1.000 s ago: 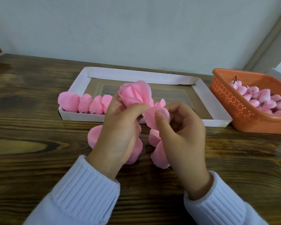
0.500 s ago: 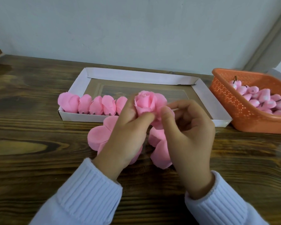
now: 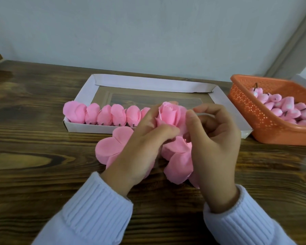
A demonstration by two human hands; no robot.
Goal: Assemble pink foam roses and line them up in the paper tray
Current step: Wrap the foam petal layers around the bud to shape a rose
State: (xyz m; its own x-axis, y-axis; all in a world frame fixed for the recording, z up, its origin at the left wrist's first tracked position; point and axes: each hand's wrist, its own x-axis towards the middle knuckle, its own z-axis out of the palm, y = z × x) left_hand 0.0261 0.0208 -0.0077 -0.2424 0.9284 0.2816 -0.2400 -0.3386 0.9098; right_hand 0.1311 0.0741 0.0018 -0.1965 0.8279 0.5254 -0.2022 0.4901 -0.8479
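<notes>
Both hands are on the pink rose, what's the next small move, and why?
Probably lower the rose into the paper tray, just right of the row of finished roses. Its petals look wrapped closed, the left hand and right hand both pinch it, and the row ends beside it.

Pink on the foam rose [image 3: 170,114] at centre frame, on the finished roses [image 3: 102,115] left of it, on the petal stacks [image 3: 109,149] below. White paper tray [image 3: 148,84]. Orange basket [image 3: 251,112] at right, dotted with holes, pink-and-white buds [image 3: 290,112] inside. Dark brown wood-grain table [image 3: 34,156]. Pale ribbed sleeves [image 3: 88,214] at bottom.
</notes>
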